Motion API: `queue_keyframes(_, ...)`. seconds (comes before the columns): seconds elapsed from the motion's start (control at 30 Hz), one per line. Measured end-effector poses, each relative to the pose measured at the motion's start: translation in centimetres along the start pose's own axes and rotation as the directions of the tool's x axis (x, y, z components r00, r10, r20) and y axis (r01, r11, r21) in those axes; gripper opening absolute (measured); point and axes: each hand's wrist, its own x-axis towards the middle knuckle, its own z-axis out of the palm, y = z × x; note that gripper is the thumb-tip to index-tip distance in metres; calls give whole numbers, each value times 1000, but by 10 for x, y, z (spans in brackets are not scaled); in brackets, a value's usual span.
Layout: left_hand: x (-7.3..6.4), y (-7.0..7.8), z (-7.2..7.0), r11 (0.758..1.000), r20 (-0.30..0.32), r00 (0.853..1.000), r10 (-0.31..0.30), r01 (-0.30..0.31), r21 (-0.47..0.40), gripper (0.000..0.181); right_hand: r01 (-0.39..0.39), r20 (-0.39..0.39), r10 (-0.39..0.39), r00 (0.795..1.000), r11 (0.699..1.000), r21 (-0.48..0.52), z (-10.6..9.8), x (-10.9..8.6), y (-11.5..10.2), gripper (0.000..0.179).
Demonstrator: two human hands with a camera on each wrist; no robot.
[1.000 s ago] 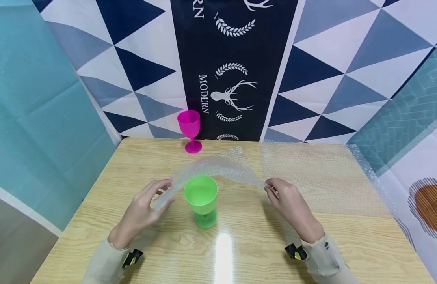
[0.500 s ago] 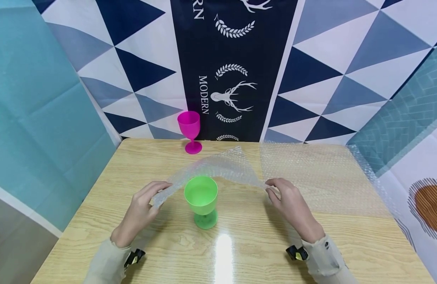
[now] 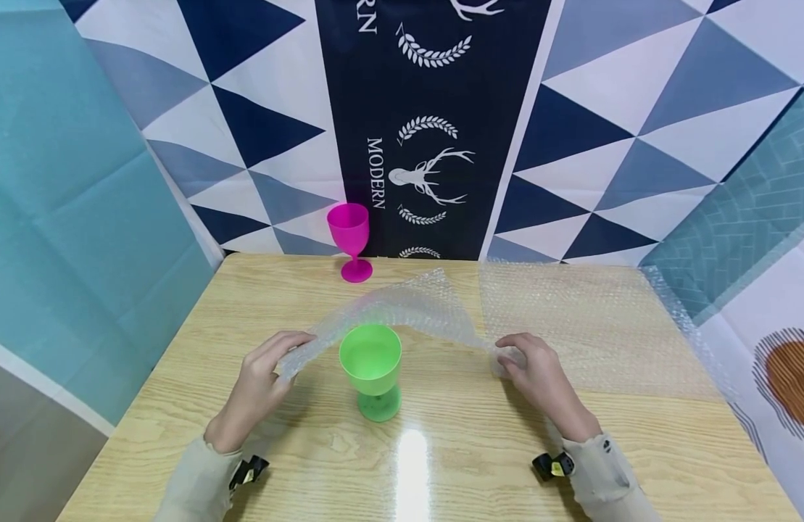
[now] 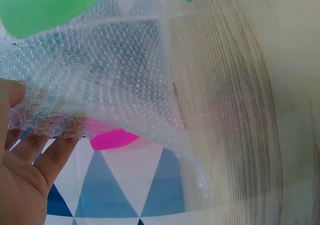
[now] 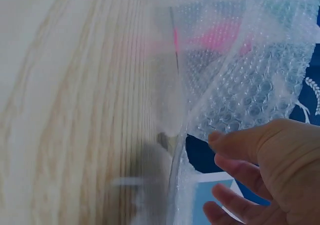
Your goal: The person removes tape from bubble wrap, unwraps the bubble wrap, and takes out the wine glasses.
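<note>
A green goblet (image 3: 371, 366) stands upright on the wooden table (image 3: 441, 464), seen again as the green goblet (image 4: 45, 2) at the top of the left wrist view. A clear bubble wrap sheet (image 3: 402, 308) arches behind and over it. My left hand (image 3: 264, 377) pinches the sheet's left corner; the bubble wrap sheet (image 4: 100, 80) lies over the fingers (image 4: 37, 150). My right hand (image 3: 528, 370) pinches the right corner, low near the table. The bubble wrap sheet (image 5: 250, 80) hangs above the thumb (image 5: 240, 142).
A pink goblet (image 3: 351, 239) stands at the table's far edge. A second flat bubble wrap sheet (image 3: 591, 326) covers the right side of the table. Patterned cloth backdrops close in the back and both sides.
My right hand has moved slightly right and down toward the table with its corner of the sheet. The left hand and green goblet have hardly moved.
</note>
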Motion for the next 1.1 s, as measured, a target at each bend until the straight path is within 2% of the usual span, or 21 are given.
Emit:
queue_keyframes(0.13,2,1,0,1000,-7,1000,4,-4,0,51,-17,-16,18,1000,999,30,-1,0,-1,15)
queue_keyframes(0.27,5,0,0,1000,-21,1000,13,-14,-12,43,54,-117,-48,992,998,41,-3,2,-1,13)
queue_keyframes(0.4,10,0,0,999,-33,999,30,-31,-23,18,136,-256,-121,959,990,43,-6,5,-1,16)
queue_keyframes(0.53,18,1,0,997,-51,996,76,-77,-12,19,181,-335,-134,933,977,114,-11,8,-3,15)
queue_keyframes(0.73,33,4,2,989,-101,984,143,-145,-5,19,244,-388,-133,912,936,253,-20,11,-11,12)
queue_keyframes(0.87,41,6,3,988,-119,982,148,-151,-16,17,267,-415,-122,902,912,313,-26,11,-20,16)
queue_keyframes(1.03,48,6,5,987,-138,978,155,-159,-20,10,348,-456,-146,878,848,400,-34,14,-30,22)
queue_keyframes(1.1,49,5,5,985,-152,974,169,-173,-17,15,397,-478,-172,861,815,422,-38,16,-33,24)
